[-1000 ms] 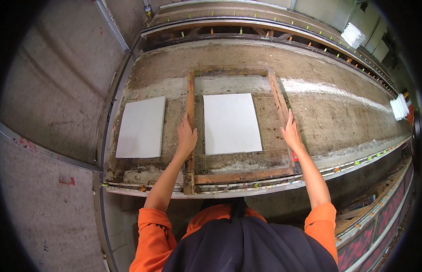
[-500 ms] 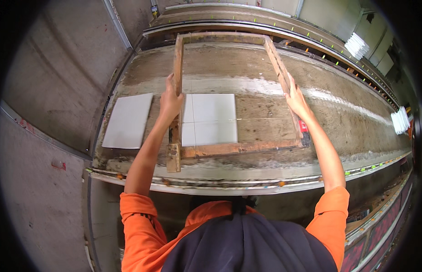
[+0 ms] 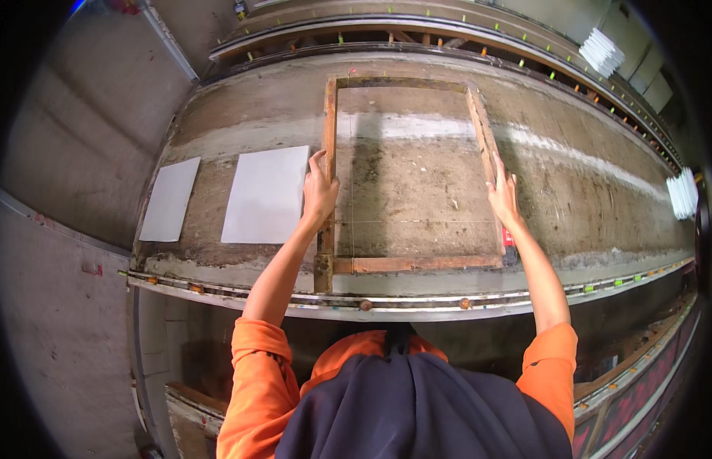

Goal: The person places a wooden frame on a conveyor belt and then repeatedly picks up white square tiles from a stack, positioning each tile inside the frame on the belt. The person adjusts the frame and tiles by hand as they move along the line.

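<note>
A rectangular wooden frame (image 3: 417, 265) is between my hands, over the long stained table (image 3: 601, 199). Thin lines cross its opening, and bare table surface shows through it. My left hand (image 3: 320, 193) is closed round the frame's left bar. On the right bar, my right hand (image 3: 503, 195) has its fingers wrapped at about the same height. Just left of the frame lies a flat white sheet (image 3: 264, 195), and farther left a second white sheet (image 3: 170, 200); whether they are paper or cloth I cannot tell. A small red patch (image 3: 509, 236) shows by the lower right corner.
A rail (image 3: 417, 304) with small orange and green stops runs along the near table edge. Behind stands another long table (image 3: 417, 27) with a similar rail. White stacks (image 3: 601, 53) sit at the far right. A grey wall (image 3: 80, 153) bounds the left side.
My hands have moved the frame to the right along the table. The white sheet that showed inside its opening now lies outside, to its left. The whole view has also shifted.
</note>
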`<state>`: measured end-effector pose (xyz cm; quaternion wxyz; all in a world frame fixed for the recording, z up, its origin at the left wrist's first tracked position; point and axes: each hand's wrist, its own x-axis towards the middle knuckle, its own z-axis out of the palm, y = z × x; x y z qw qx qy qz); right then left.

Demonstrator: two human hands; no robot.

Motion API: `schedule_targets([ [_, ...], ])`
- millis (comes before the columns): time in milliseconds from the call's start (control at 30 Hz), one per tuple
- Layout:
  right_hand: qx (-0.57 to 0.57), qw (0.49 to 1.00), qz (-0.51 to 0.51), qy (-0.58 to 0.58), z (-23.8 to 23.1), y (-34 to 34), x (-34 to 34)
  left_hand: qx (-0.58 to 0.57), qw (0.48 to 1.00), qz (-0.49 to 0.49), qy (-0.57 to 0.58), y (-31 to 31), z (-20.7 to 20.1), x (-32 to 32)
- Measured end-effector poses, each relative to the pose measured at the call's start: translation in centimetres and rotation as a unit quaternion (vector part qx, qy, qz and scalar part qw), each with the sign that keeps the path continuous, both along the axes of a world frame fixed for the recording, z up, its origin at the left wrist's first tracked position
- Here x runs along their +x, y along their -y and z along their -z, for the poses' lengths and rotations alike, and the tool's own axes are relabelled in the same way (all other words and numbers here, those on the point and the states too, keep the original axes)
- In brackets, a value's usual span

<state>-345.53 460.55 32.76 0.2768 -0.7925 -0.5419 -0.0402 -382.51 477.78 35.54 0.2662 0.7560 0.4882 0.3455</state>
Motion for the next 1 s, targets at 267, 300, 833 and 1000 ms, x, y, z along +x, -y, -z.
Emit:
schedule_targets([
  [267,-0.044,0.999,0.011,0.013,2.0,0.5,1.6,-0.025,0.999,-0.003,-0.029,0.8,1.7,1.4],
  [300,-0.055,0.998,0.016,0.008,1.7,0.6,1.8,-0.022,0.999,-0.004,-0.035,0.6,2.1,1.3],
  [833,-0.207,0.977,0.044,-0.038,1.9,3.9,0.9,-0.007,0.999,-0.016,-0.029,4.5,4.4,-0.3],
  [1000,-0.158,0.987,0.032,0.022,2.2,6.2,1.5,-0.068,0.996,-0.011,-0.05,6.0,3.0,0.8],
])
